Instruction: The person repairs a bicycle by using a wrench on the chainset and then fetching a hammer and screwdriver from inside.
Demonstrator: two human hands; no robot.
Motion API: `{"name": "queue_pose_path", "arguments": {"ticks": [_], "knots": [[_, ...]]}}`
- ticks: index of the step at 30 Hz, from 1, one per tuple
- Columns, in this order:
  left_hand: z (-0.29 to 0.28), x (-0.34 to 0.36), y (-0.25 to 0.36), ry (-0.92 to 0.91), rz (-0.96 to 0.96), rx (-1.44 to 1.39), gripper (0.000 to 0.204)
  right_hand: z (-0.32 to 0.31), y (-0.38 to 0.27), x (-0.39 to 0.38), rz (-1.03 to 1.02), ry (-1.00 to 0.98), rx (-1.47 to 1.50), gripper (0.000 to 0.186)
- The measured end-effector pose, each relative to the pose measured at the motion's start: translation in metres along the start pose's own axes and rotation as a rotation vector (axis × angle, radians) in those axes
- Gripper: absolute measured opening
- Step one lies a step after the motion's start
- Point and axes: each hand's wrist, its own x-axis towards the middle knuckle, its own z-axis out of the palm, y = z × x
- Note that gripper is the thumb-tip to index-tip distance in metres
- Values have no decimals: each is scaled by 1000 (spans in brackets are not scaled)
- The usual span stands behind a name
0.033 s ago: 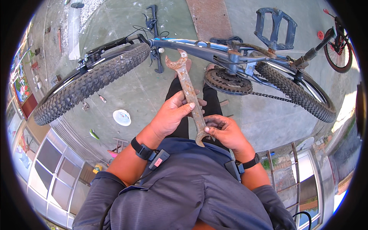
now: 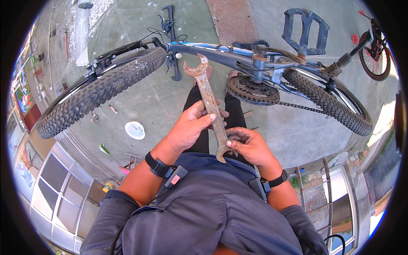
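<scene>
A large rusty open-ended wrench (image 2: pixel 209 100) slants across in front of my waist, its bigger jaw pointing up and away. My left hand (image 2: pixel 189 127) is closed round the middle of the shaft, thumb on top and fingers partly hidden behind it. Near the smaller jaw, my right hand (image 2: pixel 250 146) pinches the shaft with its thumb in front. Just beyond the wrench is a bicycle (image 2: pixel 216 55), apparently upside down. Its chainring (image 2: pixel 255 90) lies right of the wrench, and a pedal (image 2: pixel 304 34) sticks up toward me. Neither hand touches the bicycle.
The knobby tyres (image 2: pixel 102 89) spread left and right, and the handlebar (image 2: pixel 170 38) sits low on the far side. A white bowl (image 2: pixel 135 130) rests on the floor at left. A rusty metal sheet (image 2: pixel 233 21) lies beyond. Another bicycle (image 2: pixel 375 55) stands far right.
</scene>
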Motion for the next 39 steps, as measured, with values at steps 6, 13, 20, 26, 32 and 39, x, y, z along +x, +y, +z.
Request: {"name": "queue_pose_path", "arguments": {"ticks": [6,13,20,26,32,39], "knots": [[-4,0,-6,31,18,-22,42,-1,9,2,-18,-4,26,31],[-13,-3,-16,68,51,-19,30,-4,29,5,-24,-13,23,35],[-18,-5,-23,69,109,-4,17,-4,38,4,41,19,-2,38],[-13,-8,-29,41,117,83,14,-9,48,6,-12,-7,-86,39],[-6,-14,-30,6,86,271,18,-10,38,3,10,52,-43,36],[-1,-20,-26,-86,83,812,28,-16,10,-9,-233,69,69,82]]}}
